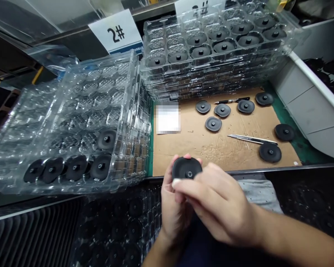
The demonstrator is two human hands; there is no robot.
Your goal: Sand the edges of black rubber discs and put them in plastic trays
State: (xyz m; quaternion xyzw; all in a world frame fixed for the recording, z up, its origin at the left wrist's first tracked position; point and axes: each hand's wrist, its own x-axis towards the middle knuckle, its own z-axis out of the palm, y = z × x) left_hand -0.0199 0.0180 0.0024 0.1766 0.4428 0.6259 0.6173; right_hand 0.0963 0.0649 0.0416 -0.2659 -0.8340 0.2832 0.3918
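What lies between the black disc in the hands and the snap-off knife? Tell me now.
Bare cardboard fills that stretch between the black disc and the snap-off knife, as the head view shows.

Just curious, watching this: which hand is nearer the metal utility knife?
The right hand is nearer, in front of and left of the knife. The left hand is farther left, under the black disc both hands hold.

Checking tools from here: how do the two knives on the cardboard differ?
The upper knife is slim and dark-handled; the lower knife is longer and mostly silver metal. The upper lies near the stacked trays, the lower nearer the front edge. Both lie flat on the cardboard.
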